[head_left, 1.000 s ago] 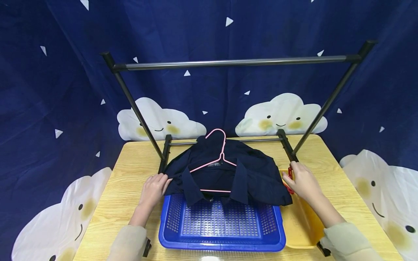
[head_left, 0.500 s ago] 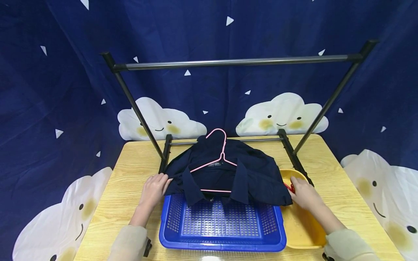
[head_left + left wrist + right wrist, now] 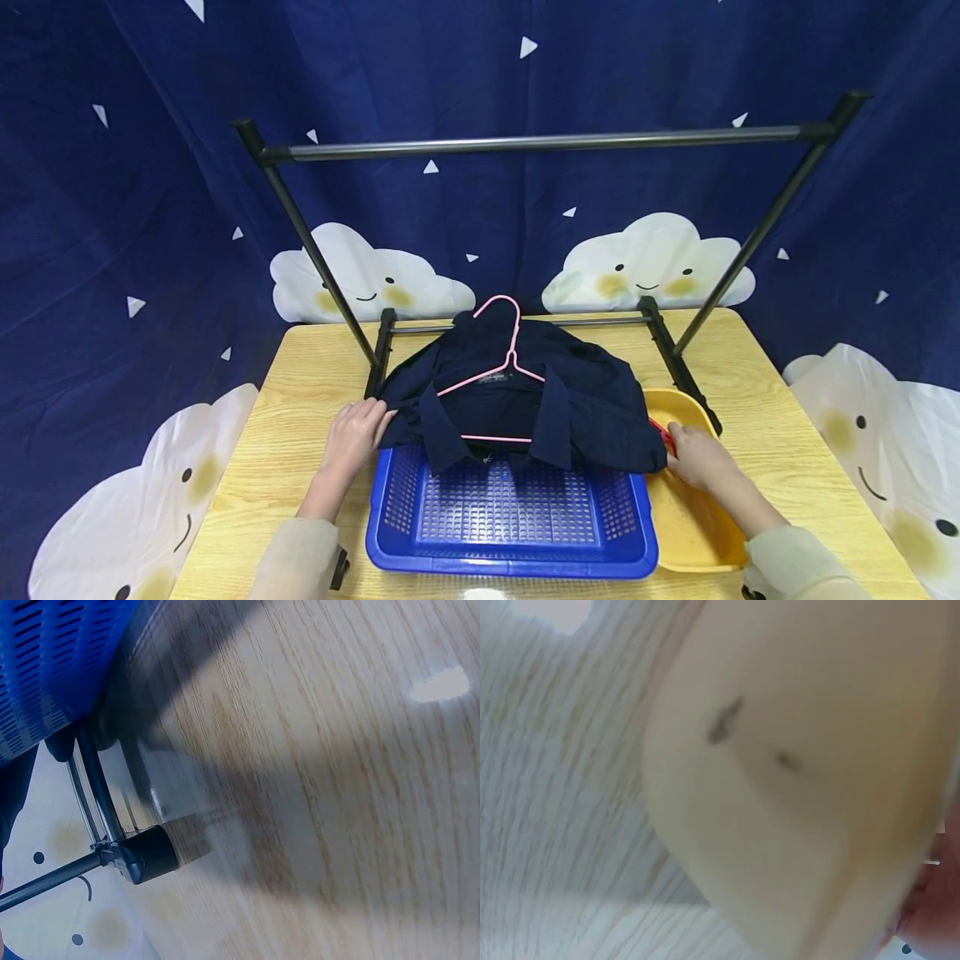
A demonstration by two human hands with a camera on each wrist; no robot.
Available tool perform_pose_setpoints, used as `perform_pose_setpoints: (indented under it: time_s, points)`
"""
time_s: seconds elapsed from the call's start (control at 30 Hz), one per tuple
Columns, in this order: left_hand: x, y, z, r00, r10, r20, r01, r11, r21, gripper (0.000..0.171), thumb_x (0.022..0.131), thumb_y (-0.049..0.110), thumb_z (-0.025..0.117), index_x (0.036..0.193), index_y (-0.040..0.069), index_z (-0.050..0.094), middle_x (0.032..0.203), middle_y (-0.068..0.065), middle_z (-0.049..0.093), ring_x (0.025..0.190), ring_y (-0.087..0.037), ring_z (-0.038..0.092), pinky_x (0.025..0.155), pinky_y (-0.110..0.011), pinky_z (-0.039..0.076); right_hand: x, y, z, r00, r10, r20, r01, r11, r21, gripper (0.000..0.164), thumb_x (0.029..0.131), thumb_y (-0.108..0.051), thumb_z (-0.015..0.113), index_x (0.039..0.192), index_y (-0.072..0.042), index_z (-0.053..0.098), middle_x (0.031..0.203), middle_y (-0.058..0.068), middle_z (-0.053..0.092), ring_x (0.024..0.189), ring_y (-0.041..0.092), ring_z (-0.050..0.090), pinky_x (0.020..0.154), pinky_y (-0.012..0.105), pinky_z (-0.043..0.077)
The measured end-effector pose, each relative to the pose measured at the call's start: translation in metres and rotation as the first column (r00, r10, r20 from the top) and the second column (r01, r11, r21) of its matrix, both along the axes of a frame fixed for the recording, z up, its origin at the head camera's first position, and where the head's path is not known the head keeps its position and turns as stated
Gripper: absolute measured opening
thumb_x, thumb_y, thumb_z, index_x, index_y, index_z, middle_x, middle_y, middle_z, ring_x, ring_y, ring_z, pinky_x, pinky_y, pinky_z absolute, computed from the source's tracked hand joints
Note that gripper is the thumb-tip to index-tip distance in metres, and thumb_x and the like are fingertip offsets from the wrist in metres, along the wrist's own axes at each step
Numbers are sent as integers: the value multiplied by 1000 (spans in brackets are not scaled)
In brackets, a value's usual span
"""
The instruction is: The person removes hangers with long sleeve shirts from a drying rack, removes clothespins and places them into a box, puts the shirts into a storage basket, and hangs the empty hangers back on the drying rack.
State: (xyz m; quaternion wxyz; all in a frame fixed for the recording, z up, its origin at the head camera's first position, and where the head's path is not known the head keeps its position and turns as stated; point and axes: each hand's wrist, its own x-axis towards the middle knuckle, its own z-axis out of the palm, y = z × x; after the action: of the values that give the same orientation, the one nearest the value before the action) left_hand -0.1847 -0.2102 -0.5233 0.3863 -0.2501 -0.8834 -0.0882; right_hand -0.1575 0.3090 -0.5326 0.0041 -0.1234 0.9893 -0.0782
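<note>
Right hand (image 3: 699, 457): shifted toward the table's (image 3: 300, 375) near edge, now at the navy shirt's (image 3: 592, 417) right end.
Left hand (image 3: 354, 432): fingers pinch the shirt's left end; best kept steady so cloth won't slip.
Navy shirt: spread over the blue basket's (image 3: 510, 567) far part.
Pink hanger (image 3: 515, 333): inside the collar opening; hook best left free.
Black rack (image 3: 480, 146): toward the table's far edge; its base could snag cloth.
Red thing (image 3: 666, 435): mostly hidden; cannot tell whether right fingers grip it or the hem.
Yellow bin (image 3: 690, 525): between basket and table's right edge; may block low pulls.

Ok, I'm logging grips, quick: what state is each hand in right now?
Left hand: closed, gripping the edge of the dark shirt.
Right hand: closed, holding a red item, mostly hidden.
</note>
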Motion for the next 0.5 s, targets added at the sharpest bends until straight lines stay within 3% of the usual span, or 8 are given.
perform_pose_setpoints:
  time_s: [0.23,0.5]
  points:
    - [-1,0,0,1000,0,-1,0,1000,-2,42,100,36,31,72,7,44,61,-5,42,52,-23,46,50,-34,38,1,0,-14,999,6,35,-7,1000,16,41,74,-14,66,106,8,53,79,20,55,71,38,57,62,49,46]
    - [1,0,1,1000,4,22,-4,1000,-3,43,99,38,31,72,7,45,62,-5,43,53,-23,46,51,-34,38,7,-4,-23,999,38,-10,-37,997,72,44,79,-20,63,113,6,52,86,20,54,75,39,54,63,51,45]
